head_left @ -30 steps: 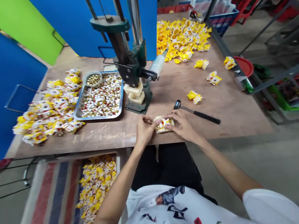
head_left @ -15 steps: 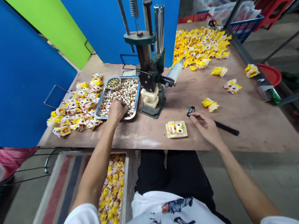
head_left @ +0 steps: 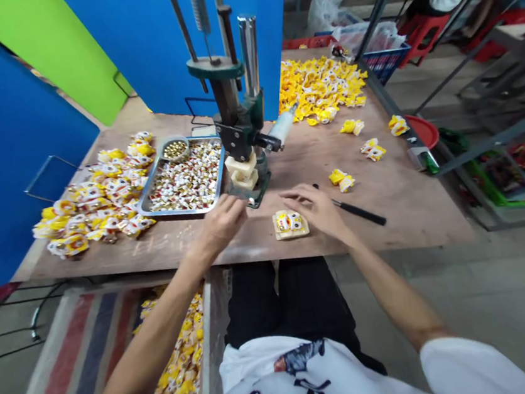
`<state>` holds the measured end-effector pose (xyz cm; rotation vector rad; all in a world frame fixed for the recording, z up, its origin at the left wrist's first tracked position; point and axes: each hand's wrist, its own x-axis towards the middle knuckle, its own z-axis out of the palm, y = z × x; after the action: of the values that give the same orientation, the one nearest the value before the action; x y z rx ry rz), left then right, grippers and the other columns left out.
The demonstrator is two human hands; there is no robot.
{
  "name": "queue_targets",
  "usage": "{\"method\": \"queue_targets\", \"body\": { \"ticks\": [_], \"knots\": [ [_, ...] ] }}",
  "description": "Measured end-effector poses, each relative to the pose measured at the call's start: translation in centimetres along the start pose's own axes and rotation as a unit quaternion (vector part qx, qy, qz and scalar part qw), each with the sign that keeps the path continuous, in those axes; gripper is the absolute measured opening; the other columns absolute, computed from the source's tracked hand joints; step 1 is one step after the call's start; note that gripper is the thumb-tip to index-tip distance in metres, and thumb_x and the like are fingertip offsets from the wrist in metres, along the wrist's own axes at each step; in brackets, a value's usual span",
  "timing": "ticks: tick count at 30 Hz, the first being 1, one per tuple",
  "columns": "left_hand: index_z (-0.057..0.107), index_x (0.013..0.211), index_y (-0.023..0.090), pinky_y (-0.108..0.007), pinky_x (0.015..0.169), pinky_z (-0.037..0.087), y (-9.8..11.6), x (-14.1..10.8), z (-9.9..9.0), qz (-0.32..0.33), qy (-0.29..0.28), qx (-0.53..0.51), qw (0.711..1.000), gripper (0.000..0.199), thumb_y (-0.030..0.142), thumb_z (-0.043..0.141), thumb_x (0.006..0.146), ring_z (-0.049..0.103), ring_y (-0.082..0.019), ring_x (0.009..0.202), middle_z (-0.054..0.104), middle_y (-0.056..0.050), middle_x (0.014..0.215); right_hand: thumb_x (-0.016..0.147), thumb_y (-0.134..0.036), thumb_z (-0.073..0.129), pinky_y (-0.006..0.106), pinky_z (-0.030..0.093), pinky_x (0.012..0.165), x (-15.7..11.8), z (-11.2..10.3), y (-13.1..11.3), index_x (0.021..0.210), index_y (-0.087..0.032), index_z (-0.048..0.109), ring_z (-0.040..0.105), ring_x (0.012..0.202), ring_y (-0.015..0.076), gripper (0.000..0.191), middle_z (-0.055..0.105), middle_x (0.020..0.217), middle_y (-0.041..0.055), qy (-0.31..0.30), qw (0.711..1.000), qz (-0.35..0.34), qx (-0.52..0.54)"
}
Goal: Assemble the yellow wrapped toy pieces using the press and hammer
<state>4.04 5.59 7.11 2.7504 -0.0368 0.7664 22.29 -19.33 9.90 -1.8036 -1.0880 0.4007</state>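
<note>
My left hand (head_left: pixel 226 221) is above the table in front of the hand press (head_left: pixel 238 130), its fingers pinched together; whatever they hold is too small or hidden to name. My right hand (head_left: pixel 317 211) is palm down with its fingers stretched out, beside a cream block (head_left: pixel 292 234). On that block lies a yellow and white animal-face piece (head_left: pixel 288 221). A hammer (head_left: pixel 359 212) rests on the table behind the right hand, its head mostly covered. Left of the press, a metal tray (head_left: pixel 176 212) holds many small white, red and gold parts.
Yellow and white pieces are heaped at the left (head_left: pixel 101 196) and at the back right (head_left: pixel 321 86); several lie loose on the right. A bowl of gold balls (head_left: pixel 175 149) sits in the tray. A crate of pieces (head_left: pixel 205 355) stands below the table edge. Blue panels (head_left: pixel 11 156) border the table.
My left hand has left the tray and moved right, to the front of the press. My right hand has moved from the hammer's head toward the cream block. The view has shifted right.
</note>
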Motion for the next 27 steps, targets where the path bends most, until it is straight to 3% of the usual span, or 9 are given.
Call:
{"method": "queue_targets", "body": {
  "ticks": [3,7,10,12,14,16,19,25,27],
  "knots": [
    [0.066,0.100,0.020,-0.038,0.085,0.054,4.4,0.7,2.8,0.096,0.005,-0.011,0.995,0.019,0.011,0.053,0.109,0.063,-0.025,0.090,0.070,-0.009,0.095,0.105,-0.049,0.075,0.037,0.057,0.097,1.5,0.7,-0.2,0.108,-0.025,0.088,0.074,0.108,0.0245,0.027,0.083,0.109,0.0069,-0.065,0.998,-0.009,0.002],
    [0.066,0.099,0.019,-0.038,0.081,0.054,5.5,1.0,5.9,0.124,0.015,-0.051,0.991,0.019,0.012,0.053,0.111,0.061,-0.025,0.085,0.070,-0.009,0.092,0.097,-0.059,0.079,0.035,0.057,0.086,1.6,0.3,2.4,0.100,-0.022,0.089,0.076,0.095,0.0251,0.038,0.086,0.100,0.0072,-0.115,0.991,0.053,0.029],
    [0.068,0.098,0.020,-0.038,0.082,0.055,4.8,0.5,7.5,0.061,0.006,-0.134,0.989,0.021,0.016,0.052,0.111,0.064,-0.024,0.086,0.073,-0.010,0.094,0.091,-0.068,0.080,0.033,0.057,0.077,1.5,0.3,4.5,0.098,-0.019,0.089,0.077,0.088,0.0255,0.051,0.086,0.097,0.0077,-0.145,0.983,0.095,0.056],
    [0.072,0.101,0.021,-0.037,0.084,0.056,4.5,0.0,7.9,-0.045,0.000,-0.221,0.974,0.017,0.024,0.058,0.110,0.068,-0.023,0.089,0.075,-0.009,0.097,0.088,-0.071,0.081,0.033,0.057,0.077,1.8,0.4,5.3,0.094,-0.019,0.089,0.077,0.089,0.0258,0.053,0.086,0.097,0.0079,-0.139,0.985,0.092,0.052],
    [0.075,0.106,0.021,-0.035,0.082,0.056,4.6,-0.2,7.8,-0.184,-0.020,-0.328,0.926,0.018,0.037,0.065,0.107,0.070,-0.022,0.087,0.078,-0.008,0.098,0.088,-0.069,0.081,0.032,0.057,0.078,2.3,0.4,5.6,0.094,-0.019,0.090,0.077,0.090,0.0260,0.051,0.087,0.099,0.0080,-0.144,0.985,0.084,0.047],
    [0.076,0.105,0.020,-0.032,0.073,0.055,4.8,-0.1,7.3,-0.306,-0.058,-0.441,0.842,0.032,0.051,0.068,0.104,0.068,-0.020,0.078,0.078,-0.007,0.093,0.090,-0.065,0.081,0.032,0.057,0.077,2.7,0.1,5.6,0.096,-0.019,0.090,0.078,0.089,0.0257,0.048,0.087,0.100,0.0078,-0.167,0.981,0.082,0.044],
    [0.075,0.087,0.018,-0.028,0.061,0.049,5.0,0.9,6.5,-0.387,-0.111,-0.551,0.731,0.044,0.061,0.078,0.094,0.059,-0.016,0.064,0.073,-0.006,0.079,0.094,-0.057,0.080,0.031,0.056,0.077,2.9,-0.4,5.1,0.098,-0.018,0.091,0.079,0.088,0.0255,0.040,0.087,0.098,0.0073,-0.188,0.979,0.067,0.027],
    [0.071,0.068,0.014,-0.020,0.056,0.043,4.2,3.6,6.7,-0.507,-0.172,-0.643,0.548,0.025,0.029,0.090,0.066,0.053,-0.009,0.061,0.063,-0.002,0.068,0.102,-0.047,0.075,0.031,0.052,0.080,2.2,0.2,3.9,0.096,-0.020,0.090,0.076,0.086,0.0225,0.032,0.086,0.096,0.0076,-0.143,0.989,0.001,-0.036],
    [0.071,0.069,0.013,-0.019,0.054,0.043,4.3,3.9,7.0,-0.543,-0.176,-0.645,0.508,0.020,0.025,0.086,0.062,0.054,-0.008,0.060,0.063,-0.003,0.068,0.104,-0.045,0.074,0.032,0.052,0.083,1.9,0.7,3.7,0.096,-0.020,0.090,0.075,0.088,0.0224,0.030,0.086,0.096,0.0075,-0.125,0.992,-0.011,-0.035]
  ]
}}
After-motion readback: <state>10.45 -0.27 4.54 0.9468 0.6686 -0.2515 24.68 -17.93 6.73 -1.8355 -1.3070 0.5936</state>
